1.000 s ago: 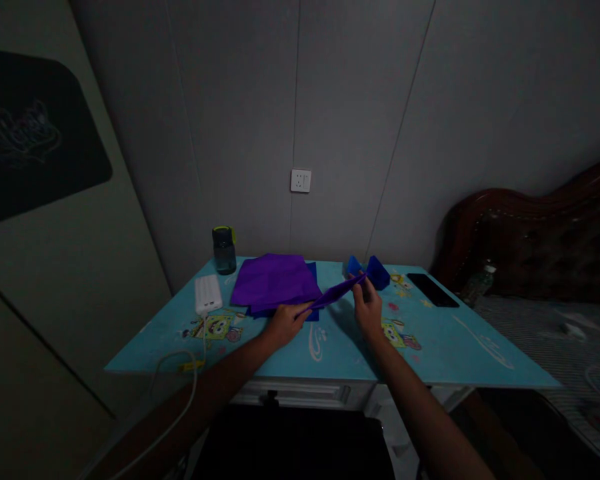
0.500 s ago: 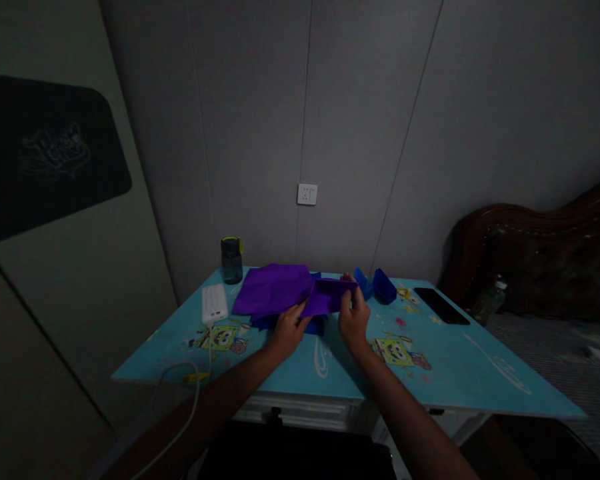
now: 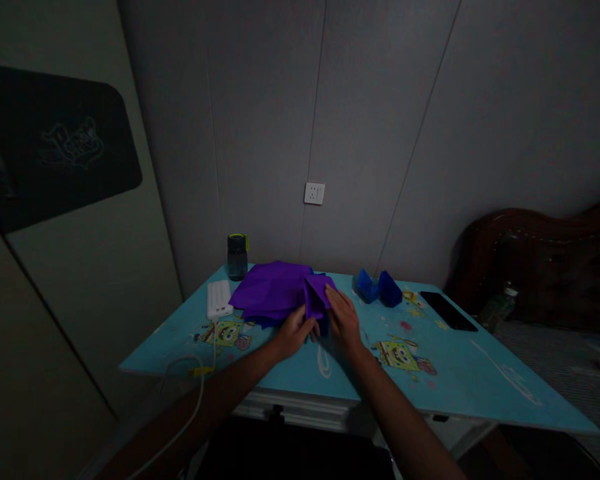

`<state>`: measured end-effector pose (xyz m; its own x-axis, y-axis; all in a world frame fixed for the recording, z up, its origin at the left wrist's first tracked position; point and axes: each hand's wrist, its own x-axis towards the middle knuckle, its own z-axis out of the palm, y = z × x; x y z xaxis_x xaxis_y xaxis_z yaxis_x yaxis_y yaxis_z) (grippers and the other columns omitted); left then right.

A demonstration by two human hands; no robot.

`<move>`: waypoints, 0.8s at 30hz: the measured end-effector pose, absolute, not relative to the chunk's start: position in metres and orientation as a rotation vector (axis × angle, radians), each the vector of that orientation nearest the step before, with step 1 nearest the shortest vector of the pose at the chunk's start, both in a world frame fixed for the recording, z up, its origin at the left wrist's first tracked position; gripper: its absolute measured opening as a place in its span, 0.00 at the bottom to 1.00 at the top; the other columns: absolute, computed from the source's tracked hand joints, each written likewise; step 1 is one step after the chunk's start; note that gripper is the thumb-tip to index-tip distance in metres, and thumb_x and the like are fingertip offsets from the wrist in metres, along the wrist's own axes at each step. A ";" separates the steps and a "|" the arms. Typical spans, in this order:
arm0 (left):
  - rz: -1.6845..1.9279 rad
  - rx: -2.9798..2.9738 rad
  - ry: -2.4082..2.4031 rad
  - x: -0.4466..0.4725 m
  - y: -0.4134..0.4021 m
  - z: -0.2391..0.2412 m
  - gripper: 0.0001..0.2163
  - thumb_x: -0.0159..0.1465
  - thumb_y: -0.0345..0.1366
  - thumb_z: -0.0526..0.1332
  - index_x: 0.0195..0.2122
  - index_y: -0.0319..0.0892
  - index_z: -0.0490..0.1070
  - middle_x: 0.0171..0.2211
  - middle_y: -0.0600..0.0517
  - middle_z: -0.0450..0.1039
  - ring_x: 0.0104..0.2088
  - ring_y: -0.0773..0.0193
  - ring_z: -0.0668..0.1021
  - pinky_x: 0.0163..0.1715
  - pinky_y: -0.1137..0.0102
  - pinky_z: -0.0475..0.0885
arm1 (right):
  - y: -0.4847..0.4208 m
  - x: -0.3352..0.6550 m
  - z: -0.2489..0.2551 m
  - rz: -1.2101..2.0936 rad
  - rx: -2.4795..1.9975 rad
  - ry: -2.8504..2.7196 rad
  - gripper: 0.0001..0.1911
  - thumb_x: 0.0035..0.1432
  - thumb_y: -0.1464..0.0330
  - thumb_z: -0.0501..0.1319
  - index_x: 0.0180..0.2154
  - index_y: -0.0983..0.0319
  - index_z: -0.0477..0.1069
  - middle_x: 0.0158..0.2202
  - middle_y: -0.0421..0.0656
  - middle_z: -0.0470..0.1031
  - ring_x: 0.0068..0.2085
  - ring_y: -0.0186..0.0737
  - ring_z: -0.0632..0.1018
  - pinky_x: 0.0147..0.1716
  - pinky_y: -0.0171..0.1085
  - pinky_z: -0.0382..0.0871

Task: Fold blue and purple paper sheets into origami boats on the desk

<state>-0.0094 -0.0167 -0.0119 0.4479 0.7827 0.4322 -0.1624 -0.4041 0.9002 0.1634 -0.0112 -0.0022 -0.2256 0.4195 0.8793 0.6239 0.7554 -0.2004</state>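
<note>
- The folded purple sheet (image 3: 318, 293) is deep violet and thin, doubled over into a narrow piece that looks taller than it is wide; the light is too dim to make out its exact creases
- It sits low over the table (image 3: 455, 373), at the near right corner of the purple pile (image 3: 273, 290), overlapping that pile's edge
- The left hand (image 3: 294, 331) pinches its near lower edge, and the right hand (image 3: 343, 319) lies flat with its fingers stretched over the sheet's right side
- The purple pile is a loose, flat stack of sheets in the same colour, with darker blue sheets (image 3: 265, 321) showing under its near edge
</note>
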 end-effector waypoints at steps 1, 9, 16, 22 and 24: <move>1.172 1.647 0.542 -0.009 -0.015 -0.012 0.21 0.65 0.48 0.56 0.51 0.37 0.64 0.30 0.51 0.72 0.25 0.68 0.73 0.27 0.71 0.70 | -0.012 0.163 -0.001 -0.263 -0.789 -1.921 0.25 0.65 0.70 0.51 0.62 0.56 0.60 0.61 0.48 0.66 0.61 0.47 0.68 0.60 0.54 0.59; 1.251 1.482 0.397 -0.009 -0.013 -0.009 0.29 0.59 0.42 0.65 0.60 0.40 0.60 0.57 0.41 0.68 0.57 0.54 0.70 0.56 0.63 0.65 | -0.023 0.156 0.005 -0.419 -0.891 -2.110 0.33 0.57 0.72 0.54 0.64 0.56 0.57 0.68 0.48 0.52 0.67 0.51 0.54 0.64 0.60 0.43; 1.244 1.408 0.573 -0.009 -0.004 -0.019 0.28 0.60 0.51 0.62 0.55 0.39 0.63 0.49 0.41 0.73 0.43 0.57 0.78 0.37 0.67 0.76 | -0.022 0.159 0.002 -0.345 -0.860 -2.165 0.34 0.54 0.75 0.53 0.63 0.53 0.58 0.70 0.44 0.43 0.68 0.52 0.49 0.63 0.62 0.40; 1.243 1.368 0.619 -0.006 0.004 -0.019 0.28 0.58 0.54 0.62 0.50 0.38 0.64 0.39 0.45 0.77 0.31 0.62 0.80 0.34 0.66 0.76 | -0.017 0.156 0.000 0.018 -0.877 -1.793 0.25 0.65 0.66 0.49 0.63 0.56 0.58 0.68 0.47 0.53 0.67 0.46 0.56 0.63 0.54 0.49; 1.216 1.390 0.587 -0.006 0.001 -0.018 0.27 0.58 0.54 0.62 0.49 0.38 0.64 0.37 0.45 0.77 0.32 0.61 0.80 0.35 0.65 0.75 | -0.014 0.156 0.001 0.177 -0.908 -1.591 0.25 0.66 0.62 0.50 0.63 0.58 0.59 0.65 0.48 0.58 0.65 0.46 0.60 0.62 0.51 0.53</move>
